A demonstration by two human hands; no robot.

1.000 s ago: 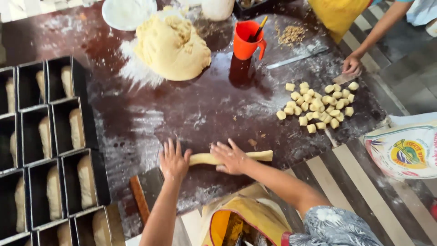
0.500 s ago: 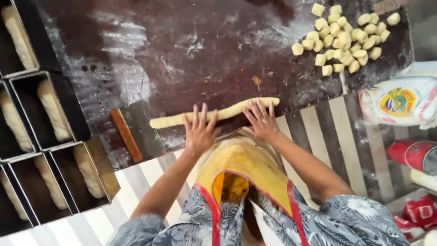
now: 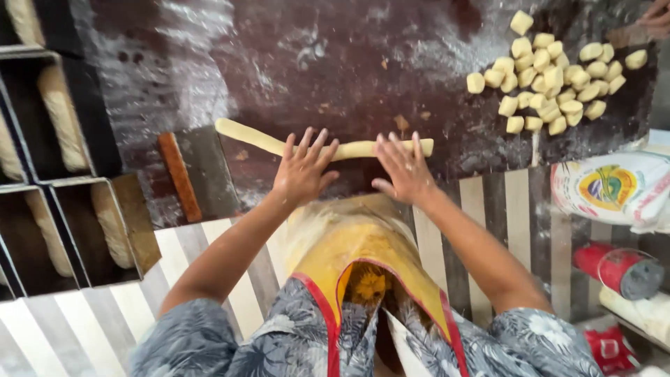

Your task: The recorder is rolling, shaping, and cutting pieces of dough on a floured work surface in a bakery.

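A long pale rope of dough (image 3: 251, 137) lies across the dark floured table (image 3: 335, 63) near its front edge. My left hand (image 3: 303, 169) rests flat on the rope's middle with fingers spread. My right hand (image 3: 403, 166) lies flat on the rope's right end, fingers spread too. Neither hand grips; both press down on the dough. I wear a yellow apron (image 3: 363, 248) dusted with flour.
A pile of small cut dough pieces (image 3: 551, 73) sits at the table's right. A metal bench scraper with a wooden handle (image 3: 192, 173) lies left of the rope. Black loaf tins holding dough (image 3: 66, 119) line the left. Another person's hand (image 3: 656, 17) shows top right. Sacks and a red container (image 3: 618, 269) stand at right.
The view has tilted down and closer to me. The dough rope has become longer and thinner under my hands, which have moved slightly apart along it.
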